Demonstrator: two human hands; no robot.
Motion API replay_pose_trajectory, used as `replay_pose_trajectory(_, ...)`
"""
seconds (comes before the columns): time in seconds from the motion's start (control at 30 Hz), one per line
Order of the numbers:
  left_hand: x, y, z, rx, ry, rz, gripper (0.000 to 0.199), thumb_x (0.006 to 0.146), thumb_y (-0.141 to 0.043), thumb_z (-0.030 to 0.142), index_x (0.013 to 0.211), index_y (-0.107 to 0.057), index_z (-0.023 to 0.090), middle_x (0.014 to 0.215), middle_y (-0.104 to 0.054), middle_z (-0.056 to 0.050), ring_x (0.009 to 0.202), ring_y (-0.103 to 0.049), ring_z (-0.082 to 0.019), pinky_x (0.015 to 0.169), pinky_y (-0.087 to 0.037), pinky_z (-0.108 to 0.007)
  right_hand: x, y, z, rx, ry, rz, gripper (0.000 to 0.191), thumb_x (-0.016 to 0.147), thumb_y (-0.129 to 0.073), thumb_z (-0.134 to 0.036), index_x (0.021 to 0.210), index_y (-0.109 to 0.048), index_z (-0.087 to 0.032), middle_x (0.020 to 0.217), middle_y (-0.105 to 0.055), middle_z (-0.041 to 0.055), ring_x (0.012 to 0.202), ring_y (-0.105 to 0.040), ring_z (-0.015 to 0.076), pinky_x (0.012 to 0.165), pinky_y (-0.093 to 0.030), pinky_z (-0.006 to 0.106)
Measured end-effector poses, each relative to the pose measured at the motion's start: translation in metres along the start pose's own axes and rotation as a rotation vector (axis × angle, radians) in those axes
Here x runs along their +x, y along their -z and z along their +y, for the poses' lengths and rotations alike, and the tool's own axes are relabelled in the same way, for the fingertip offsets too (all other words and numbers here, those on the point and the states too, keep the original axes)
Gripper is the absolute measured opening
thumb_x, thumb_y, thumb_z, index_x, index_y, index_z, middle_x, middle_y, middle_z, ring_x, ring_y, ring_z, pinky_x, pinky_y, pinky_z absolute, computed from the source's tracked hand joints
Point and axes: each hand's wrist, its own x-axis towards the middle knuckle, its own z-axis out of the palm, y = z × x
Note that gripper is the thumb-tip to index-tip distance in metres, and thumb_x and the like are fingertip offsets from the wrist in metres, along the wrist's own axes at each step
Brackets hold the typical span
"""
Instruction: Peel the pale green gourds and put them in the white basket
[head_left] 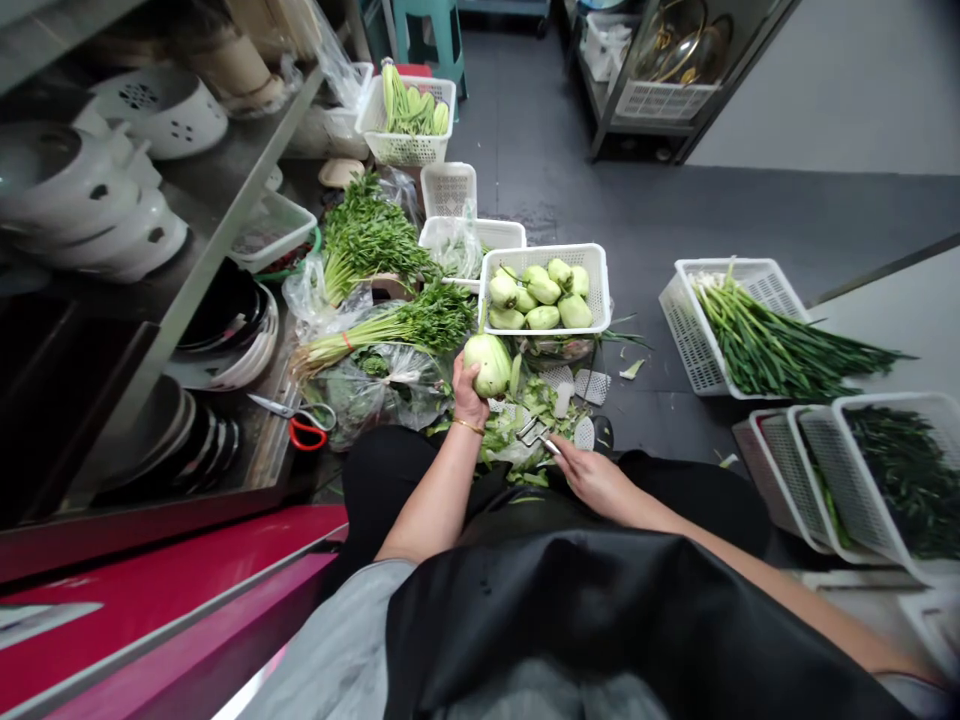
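Out in front of me, my left hand (469, 396) grips a round, pale green gourd-like vegetable (487, 366), its thin stem pointing up and lighter streaks down its side. Lower and to the right, my right hand (592, 478) is closed on the handle of a Y-shaped peeler (534, 432). The peeler's metal head is apart from the vegetable. Beneath both hands lies a heap of green peelings (517, 445). Just beyond the held vegetable, a white basket (600, 262) contains several similar pale green vegetables (541, 286).
Leafy green bunches (375, 235) and red-handled scissors (304, 430) lie to the left, beside a metal shelf (225, 225) of pots and bowls. On the right stand a basket of long green stalks (780, 335) and several tilted baskets (885, 480). A teal stool (431, 35) is at the back.
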Motion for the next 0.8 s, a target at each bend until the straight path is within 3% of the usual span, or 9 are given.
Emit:
replay_pose_trajectory(0.07,0.001,0.002,-0.001,-0.003,-0.016,-0.012,0.049,0.061,-0.066,0.038,0.106,-0.059,0.02,0.096,-0.062,-0.003,0.085,-0.06,-0.019,0.075,-0.048,-0.031,0.001,0.013,0.004,0.006,-0.016,0.014,0.043,0.096,-0.03,-0.031,0.132,-0.048,-0.015,0.086,-0.072,0.0107,0.066,-0.068,0.0229,0.061,-0.052,0.032)
replay_pose_trajectory(0.2,-0.003,0.0,0.0,0.043,-0.038,-0.039,0.051,0.06,-0.068,0.042,0.106,-0.059,0.02,0.096,-0.063,-0.005,0.086,-0.061,-0.02,0.074,-0.049,-0.031,0.073,0.056,-0.018,0.01,0.025,0.123,0.044,0.097,-0.03,-0.03,0.135,-0.044,-0.013,0.112,-0.067,0.0149,0.095,-0.066,0.0248,0.082,-0.05,0.034)
replay_pose_trajectory(0.3,-0.008,-0.003,0.002,0.077,-0.049,-0.071,0.056,0.061,-0.068,0.048,0.109,-0.059,0.02,0.1,-0.063,-0.007,0.09,-0.062,-0.023,0.077,-0.05,-0.034,0.107,0.06,-0.036,0.02,0.056,0.118,0.04,0.095,-0.031,-0.024,0.128,-0.051,-0.011,0.113,-0.066,0.0156,0.096,-0.066,0.0247,0.085,-0.05,0.034)
replay_pose_trajectory(0.37,-0.008,-0.004,0.003,0.081,-0.054,-0.071,0.059,0.062,-0.067,0.051,0.111,-0.059,0.02,0.102,-0.064,-0.007,0.093,-0.062,-0.024,0.078,-0.05,-0.034,0.092,0.042,-0.036,0.058,0.05,0.085,0.041,0.096,-0.032,-0.027,0.131,-0.048,-0.013,0.106,-0.069,0.0137,0.088,-0.067,0.0239,0.081,-0.051,0.035)
replay_pose_trajectory(0.5,-0.002,-0.001,0.004,0.052,-0.019,-0.014,0.058,0.062,-0.065,0.05,0.112,-0.06,0.021,0.103,-0.064,-0.007,0.091,-0.063,-0.023,0.075,-0.05,-0.032,0.013,0.005,-0.009,0.166,0.069,-0.037,0.039,0.096,-0.034,-0.03,0.128,-0.053,-0.019,0.099,-0.071,0.0099,0.083,-0.069,0.0217,0.075,-0.055,0.032)
replay_pose_trajectory(0.6,0.0,0.0,0.009,-0.036,0.03,-0.007,0.056,0.061,-0.065,0.044,0.112,-0.06,0.022,0.101,-0.065,-0.005,0.085,-0.063,-0.021,0.07,-0.05,-0.03,-0.005,0.017,0.003,0.155,0.025,-0.011,0.039,0.095,-0.033,-0.03,0.125,-0.055,-0.016,0.106,-0.07,0.0131,0.086,-0.069,0.0242,0.076,-0.055,0.035)
replay_pose_trajectory(0.73,-0.007,-0.004,0.016,-0.131,0.29,-0.072,0.055,0.063,-0.061,0.047,0.11,-0.062,0.019,0.096,-0.067,-0.007,0.081,-0.065,-0.023,0.068,-0.052,-0.034,0.067,0.061,-0.017,0.09,0.065,0.132,0.041,0.096,-0.031,-0.03,0.129,-0.05,-0.014,0.119,-0.064,0.0146,0.098,-0.066,0.0249,0.087,-0.051,0.037)
replay_pose_trajectory(0.8,-0.011,-0.005,0.016,-0.123,0.362,-0.106,0.054,0.063,-0.061,0.049,0.107,-0.063,0.018,0.093,-0.068,-0.008,0.081,-0.066,-0.024,0.068,-0.052,-0.036,0.101,0.069,-0.031,0.06,0.104,0.136,0.037,0.095,-0.033,-0.024,0.124,-0.053,-0.013,0.118,-0.064,0.0141,0.102,-0.064,0.0245,0.091,-0.049,0.037)
